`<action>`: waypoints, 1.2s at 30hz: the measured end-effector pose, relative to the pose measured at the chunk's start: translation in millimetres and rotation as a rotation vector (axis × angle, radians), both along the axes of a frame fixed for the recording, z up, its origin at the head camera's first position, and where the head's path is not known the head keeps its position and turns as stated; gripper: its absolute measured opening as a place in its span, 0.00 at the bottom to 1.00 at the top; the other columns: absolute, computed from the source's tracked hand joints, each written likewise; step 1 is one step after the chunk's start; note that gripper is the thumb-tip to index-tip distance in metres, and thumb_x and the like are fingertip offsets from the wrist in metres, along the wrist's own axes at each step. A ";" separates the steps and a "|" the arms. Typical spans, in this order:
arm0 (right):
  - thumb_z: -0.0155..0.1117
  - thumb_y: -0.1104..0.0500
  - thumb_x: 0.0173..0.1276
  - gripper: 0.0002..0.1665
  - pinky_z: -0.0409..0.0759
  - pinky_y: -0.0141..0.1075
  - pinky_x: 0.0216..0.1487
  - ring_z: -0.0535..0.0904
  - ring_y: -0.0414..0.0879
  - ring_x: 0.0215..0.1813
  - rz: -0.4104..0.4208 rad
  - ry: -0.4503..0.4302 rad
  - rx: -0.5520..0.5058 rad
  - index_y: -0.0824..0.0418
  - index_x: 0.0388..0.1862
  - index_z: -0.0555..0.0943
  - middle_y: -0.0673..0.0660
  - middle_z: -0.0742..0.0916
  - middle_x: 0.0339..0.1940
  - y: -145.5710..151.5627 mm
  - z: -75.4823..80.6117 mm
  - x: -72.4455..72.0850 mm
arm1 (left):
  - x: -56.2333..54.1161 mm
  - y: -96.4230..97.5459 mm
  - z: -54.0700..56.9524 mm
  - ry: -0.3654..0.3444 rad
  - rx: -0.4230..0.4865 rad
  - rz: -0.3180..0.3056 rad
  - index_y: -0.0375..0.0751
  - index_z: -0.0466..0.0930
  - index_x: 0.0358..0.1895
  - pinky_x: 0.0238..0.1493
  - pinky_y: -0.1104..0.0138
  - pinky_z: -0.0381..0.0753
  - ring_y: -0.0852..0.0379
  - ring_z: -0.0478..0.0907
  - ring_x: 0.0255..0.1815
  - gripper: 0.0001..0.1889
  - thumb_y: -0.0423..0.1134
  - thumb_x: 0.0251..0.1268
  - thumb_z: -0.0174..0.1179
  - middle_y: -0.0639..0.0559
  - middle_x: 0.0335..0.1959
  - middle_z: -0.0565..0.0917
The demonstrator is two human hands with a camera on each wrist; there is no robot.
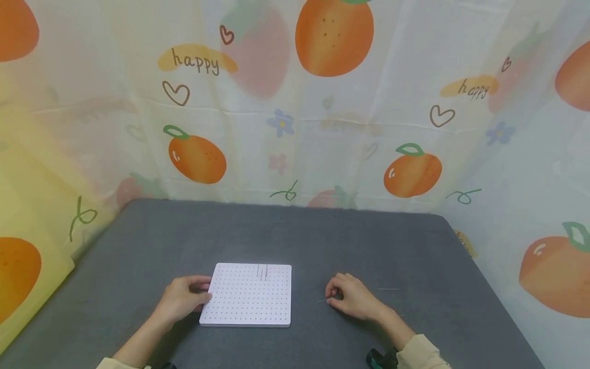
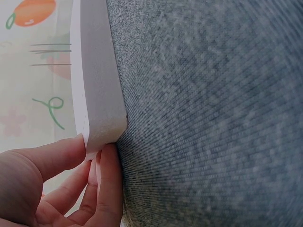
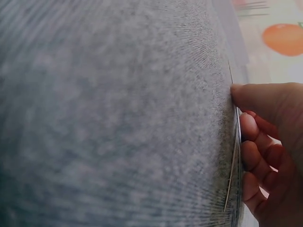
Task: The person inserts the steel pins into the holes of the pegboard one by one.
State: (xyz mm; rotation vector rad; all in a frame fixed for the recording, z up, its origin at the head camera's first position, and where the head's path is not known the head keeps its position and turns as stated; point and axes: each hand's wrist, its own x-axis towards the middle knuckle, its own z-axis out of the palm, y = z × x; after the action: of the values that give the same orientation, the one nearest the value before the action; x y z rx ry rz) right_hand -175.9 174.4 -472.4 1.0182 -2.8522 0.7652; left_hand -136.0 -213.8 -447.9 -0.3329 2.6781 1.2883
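A white perforated board (image 1: 245, 312) lies on the table, with several thin metal pins (image 1: 266, 272) standing upright near its far edge. My left hand (image 1: 180, 298) holds the board's left side; in the left wrist view its thumb (image 2: 61, 158) presses the rim and the fingers touch the edge beside it. To the right of the board, my right hand (image 1: 349, 297) is low at the tabletop and pinches a thin metal pin (image 1: 321, 301), whose tip sticks out to the left. The right wrist view shows that pin (image 3: 230, 71) beyond the thumb.
Another loose pin (image 1: 388, 289) lies right of my right hand, and a further one (image 1: 402, 315) shows close to the forearm. The grey cloth-covered table (image 1: 359, 246) ends at a fruit-printed curtain (image 1: 322, 128). A dark object (image 1: 381, 359) sits by the right sleeve.
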 end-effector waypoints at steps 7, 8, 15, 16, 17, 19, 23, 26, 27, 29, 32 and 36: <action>0.67 0.58 0.56 0.07 0.67 0.29 0.34 0.67 0.35 0.31 -0.011 -0.032 0.025 0.47 0.27 0.77 0.42 0.74 0.26 -1.3 2.0 -1.6 | -0.4 0.3 0.3 0.003 -0.001 0.005 0.31 0.75 0.53 0.29 0.64 0.83 0.56 0.78 0.31 0.22 0.30 0.50 0.63 0.43 0.41 0.81; 0.66 0.58 0.56 0.07 0.67 0.29 0.34 0.67 0.35 0.31 -0.010 -0.032 0.025 0.47 0.27 0.77 0.42 0.74 0.26 -1.5 2.2 -1.7 | -0.4 0.3 0.5 0.003 -0.003 0.005 0.31 0.75 0.53 0.29 0.64 0.83 0.56 0.78 0.31 0.22 0.30 0.50 0.63 0.43 0.41 0.81; 0.67 0.59 0.55 0.07 0.67 0.28 0.32 0.67 0.35 0.30 -0.012 0.015 0.019 0.48 0.25 0.77 0.43 0.74 0.24 -1.7 2.0 -1.3 | -1.1 1.7 0.5 0.005 -0.011 0.004 0.31 0.75 0.53 0.28 0.64 0.83 0.57 0.78 0.30 0.22 0.29 0.50 0.63 0.42 0.41 0.81; 0.67 0.59 0.54 0.08 0.67 0.28 0.32 0.66 0.35 0.30 -0.016 0.018 0.021 0.48 0.25 0.77 0.43 0.74 0.24 -1.8 2.1 -1.2 | -1.3 1.8 0.4 0.005 -0.012 0.003 0.31 0.75 0.53 0.28 0.64 0.83 0.57 0.78 0.30 0.22 0.29 0.50 0.63 0.42 0.41 0.81; 0.67 0.59 0.55 0.08 0.67 0.28 0.32 0.66 0.34 0.30 -0.021 0.015 0.025 0.48 0.25 0.77 0.42 0.74 0.24 -1.9 2.3 -1.2 | -1.3 1.9 0.2 0.004 -0.013 0.004 0.31 0.75 0.53 0.28 0.64 0.83 0.57 0.78 0.31 0.22 0.29 0.50 0.63 0.42 0.41 0.81; 0.67 0.59 0.55 0.08 0.67 0.28 0.32 0.66 0.34 0.30 -0.030 0.007 0.032 0.47 0.24 0.77 0.42 0.74 0.24 -2.0 2.4 -1.1 | -1.5 2.0 -0.2 0.003 -0.014 0.005 0.31 0.75 0.53 0.28 0.64 0.83 0.57 0.78 0.30 0.22 0.29 0.50 0.64 0.42 0.41 0.81; 0.67 0.59 0.55 0.07 0.66 0.27 0.32 0.66 0.34 0.29 -0.040 -0.003 0.038 0.48 0.24 0.77 0.42 0.73 0.24 -2.4 2.8 -1.1 | -1.6 2.0 -0.7 0.003 -0.006 0.007 0.31 0.76 0.52 0.28 0.64 0.83 0.57 0.77 0.30 0.22 0.29 0.50 0.63 0.43 0.41 0.81; 0.67 0.59 0.55 0.07 0.66 0.28 0.32 0.66 0.34 0.29 -0.041 -0.008 0.042 0.48 0.24 0.78 0.42 0.73 0.24 -3.0 3.5 -0.7 | -1.5 1.8 -0.9 0.003 -0.003 0.009 0.31 0.76 0.52 0.28 0.64 0.83 0.57 0.77 0.30 0.22 0.29 0.50 0.63 0.43 0.40 0.81; 0.66 0.59 0.56 0.06 0.66 0.28 0.32 0.66 0.34 0.29 -0.040 -0.009 0.045 0.48 0.24 0.78 0.42 0.73 0.24 -3.3 3.5 -0.7 | -1.4 1.7 -0.9 0.003 -0.001 0.009 0.31 0.76 0.52 0.28 0.64 0.83 0.56 0.78 0.30 0.22 0.29 0.50 0.63 0.42 0.41 0.81; 0.66 0.58 0.57 0.06 0.66 0.28 0.32 0.66 0.34 0.29 -0.035 -0.017 0.046 0.48 0.25 0.78 0.41 0.74 0.24 -3.8 3.8 -0.7 | -1.2 1.3 -1.0 0.002 0.001 0.010 0.30 0.75 0.52 0.28 0.64 0.83 0.56 0.78 0.31 0.22 0.29 0.50 0.63 0.42 0.41 0.81; 0.65 0.58 0.58 0.06 0.66 0.28 0.32 0.66 0.34 0.29 -0.026 -0.034 0.042 0.48 0.25 0.78 0.41 0.74 0.25 -4.7 4.0 -0.8 | -0.6 0.6 -1.3 0.000 0.001 0.010 0.30 0.75 0.53 0.29 0.63 0.83 0.55 0.79 0.32 0.22 0.29 0.50 0.63 0.41 0.42 0.81; 0.64 0.59 0.59 0.07 0.67 0.29 0.32 0.67 0.34 0.30 -0.028 -0.062 0.027 0.48 0.25 0.77 0.41 0.74 0.25 -4.9 4.3 -1.2 | -0.8 0.6 -1.7 -0.003 0.002 0.009 0.30 0.75 0.53 0.29 0.63 0.83 0.56 0.79 0.32 0.23 0.29 0.50 0.63 0.41 0.42 0.81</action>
State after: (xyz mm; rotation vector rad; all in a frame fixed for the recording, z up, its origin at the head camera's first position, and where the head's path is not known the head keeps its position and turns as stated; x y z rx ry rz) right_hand -177.1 169.5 -468.1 0.9721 -2.9303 0.7712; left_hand -136.8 -213.2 -449.6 -0.3469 2.6757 1.2926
